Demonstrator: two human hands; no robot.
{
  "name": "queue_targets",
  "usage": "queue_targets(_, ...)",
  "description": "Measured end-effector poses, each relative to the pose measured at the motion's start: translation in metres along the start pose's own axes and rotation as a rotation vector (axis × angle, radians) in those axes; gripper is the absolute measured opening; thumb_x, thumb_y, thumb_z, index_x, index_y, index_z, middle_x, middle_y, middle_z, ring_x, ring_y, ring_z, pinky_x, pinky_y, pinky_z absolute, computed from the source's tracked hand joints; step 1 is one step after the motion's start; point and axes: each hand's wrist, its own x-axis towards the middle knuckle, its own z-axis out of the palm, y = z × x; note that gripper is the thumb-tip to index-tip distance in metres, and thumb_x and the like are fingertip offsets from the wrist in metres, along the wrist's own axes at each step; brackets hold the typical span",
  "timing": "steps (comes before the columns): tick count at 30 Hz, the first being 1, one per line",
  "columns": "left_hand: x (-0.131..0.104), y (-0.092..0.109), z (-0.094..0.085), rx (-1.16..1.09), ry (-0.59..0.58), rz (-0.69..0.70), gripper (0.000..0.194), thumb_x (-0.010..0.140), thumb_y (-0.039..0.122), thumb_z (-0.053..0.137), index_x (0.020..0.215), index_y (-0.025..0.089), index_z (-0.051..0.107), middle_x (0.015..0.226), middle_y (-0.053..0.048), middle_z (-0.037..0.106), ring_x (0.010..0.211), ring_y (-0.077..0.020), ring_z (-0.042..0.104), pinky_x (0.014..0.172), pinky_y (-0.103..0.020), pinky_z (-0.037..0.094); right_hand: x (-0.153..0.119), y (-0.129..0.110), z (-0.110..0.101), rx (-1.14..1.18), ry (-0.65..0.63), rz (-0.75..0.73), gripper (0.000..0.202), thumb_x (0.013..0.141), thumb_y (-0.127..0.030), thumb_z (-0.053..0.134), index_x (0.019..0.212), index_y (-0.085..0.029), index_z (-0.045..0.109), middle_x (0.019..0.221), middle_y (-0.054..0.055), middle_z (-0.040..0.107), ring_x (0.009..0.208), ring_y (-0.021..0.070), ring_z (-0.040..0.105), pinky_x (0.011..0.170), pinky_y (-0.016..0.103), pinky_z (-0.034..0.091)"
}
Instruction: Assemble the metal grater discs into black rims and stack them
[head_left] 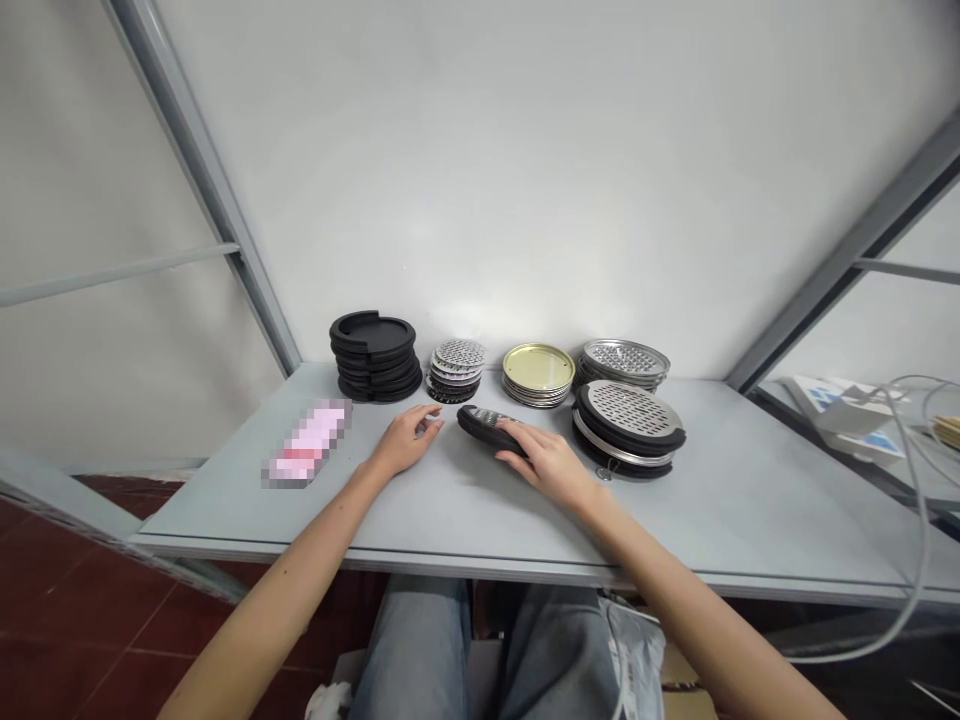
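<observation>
Near to far; 12 is straight away from the wearer. Thighs in jeans (420, 640) below the edge of the grey table (450, 515).

Right hand (551, 465) is on the black-rimmed grater disc (480, 423): clamped, fingers over the face, thumb on the near side. Disc sits at its 10 o'clock, tilted rather than flat; can't tell if the lower rim touches the table.

Key relation: disc's long axis, as seen, runs 10 to 4. The 4 end is in the right hand; the 10 end sticks out free toward the left hand (405, 443). From the left fingertips that end is at 3, just beside, apart. Right hand is the nearer one, being in contact. Left fingers curled, gap between thumb and index, nothing held.

Pink blurred item (309, 445): left hand's 9. Rimmed grater stack (631, 410): right hand's 2, near.

Back row, from the disc: black rims (375, 360) at 10, small grater discs (459, 355) at 11, gold-topped plates (538, 367) at 1, silver grater plates (626, 358) at 2. White wall (480, 170) behind at 12.
</observation>
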Motion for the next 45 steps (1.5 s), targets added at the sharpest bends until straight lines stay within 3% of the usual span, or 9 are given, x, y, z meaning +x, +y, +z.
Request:
queue_targets(6,0.0,-0.001,0.001,0.043,-0.034,0.004,0.033,0.09,0.039,0.05,0.109,0.017,0.066,0.102,-0.009,0.069,0.08,-0.0185,0.065,0.071,-0.031,0.052,0.007,-0.006,-0.023,-0.051,-0.271,-0.127,0.049,0.088,-0.027,0.062,0.134,-0.015,0.05,0.117,0.018,0.067,0.104,0.0296,0.067,0.083,0.042,0.058)
queue_targets(10,-0.001,0.0,0.0,0.044,-0.034,0.006,0.032,0.088,0.04,0.054,0.108,0.017,0.066,0.102,-0.008,0.069,0.08,-0.018,0.065,0.072,-0.031,0.053,0.009,-0.007,-0.035,-0.065,-0.305,-0.163,0.046,0.089,-0.021,0.058,0.134,-0.013,0.051,0.121,0.018,0.066,0.106,0.0291,0.066,0.086,0.042,0.058)
queue_targets(15,-0.002,0.001,-0.001,0.062,-0.053,0.018,0.032,0.085,0.041,0.059,0.107,0.018,0.066,0.1,-0.006,0.069,0.082,-0.0186,0.065,0.076,-0.032,0.053,0.0,0.006,-0.047,0.031,-0.132,-0.1,0.04,0.094,-0.023,0.049,0.134,-0.021,0.052,0.118,0.012,0.068,0.104,0.0247,0.067,0.087,0.039,0.058)
queue_targets(22,-0.002,0.001,-0.001,0.05,-0.051,0.018,0.029,0.086,0.039,0.057,0.104,0.018,0.067,0.098,-0.006,0.069,0.08,-0.0179,0.065,0.075,-0.032,0.053,-0.013,0.017,-0.052,0.083,0.01,-0.002,0.039,0.094,-0.024,0.049,0.133,-0.02,0.052,0.119,0.012,0.066,0.104,0.0233,0.066,0.087,0.04,0.057)
queue_targets(29,-0.002,0.002,-0.001,0.035,-0.061,0.001,0.035,0.082,0.041,0.059,0.107,0.017,0.066,0.101,-0.008,0.069,0.082,-0.0188,0.064,0.076,-0.033,0.054,-0.011,0.018,-0.065,0.182,0.138,0.229,0.032,0.09,-0.03,0.055,0.119,-0.022,0.063,0.109,0.008,0.072,0.096,0.0228,0.07,0.085,0.037,0.057)
queue_targets(35,-0.002,-0.001,-0.001,0.039,-0.063,-0.03,0.047,0.082,0.039,0.06,0.124,0.018,0.056,0.105,-0.006,0.068,0.082,-0.0173,0.063,0.078,-0.033,0.052,-0.007,0.032,-0.085,0.161,0.481,0.44,0.033,0.086,-0.035,0.059,0.115,-0.02,0.066,0.11,0.008,0.072,0.098,0.0222,0.069,0.089,0.037,0.055)
queue_targets(39,-0.001,-0.003,0.0,0.033,-0.077,-0.044,0.048,0.083,0.038,0.059,0.126,0.018,0.054,0.106,-0.006,0.068,0.083,-0.0168,0.063,0.078,-0.033,0.052,-0.006,0.05,-0.107,-0.024,0.741,0.44,0.038,0.084,-0.032,0.061,0.117,-0.014,0.066,0.106,0.012,0.072,0.09,0.0209,0.07,0.086,0.035,0.056)
queue_targets(42,-0.001,-0.004,0.001,0.037,-0.068,-0.034,0.047,0.082,0.037,0.059,0.125,0.017,0.055,0.105,-0.006,0.068,0.082,-0.0167,0.063,0.077,-0.032,0.052,-0.012,0.067,-0.117,-0.293,0.749,0.395,0.037,0.081,-0.032,0.063,0.114,-0.015,0.068,0.101,0.012,0.073,0.082,0.0213,0.07,0.08,0.035,0.058)
queue_targets(45,-0.002,-0.005,0.002,0.042,-0.062,-0.027,0.044,0.083,0.037,0.059,0.123,0.018,0.057,0.105,-0.006,0.069,0.082,-0.0168,0.063,0.076,-0.032,0.052,-0.025,0.083,-0.118,-0.413,0.604,0.313,0.031,0.082,-0.029,0.061,0.109,-0.018,0.069,0.103,0.012,0.073,0.091,0.0226,0.07,0.086,0.035,0.056)
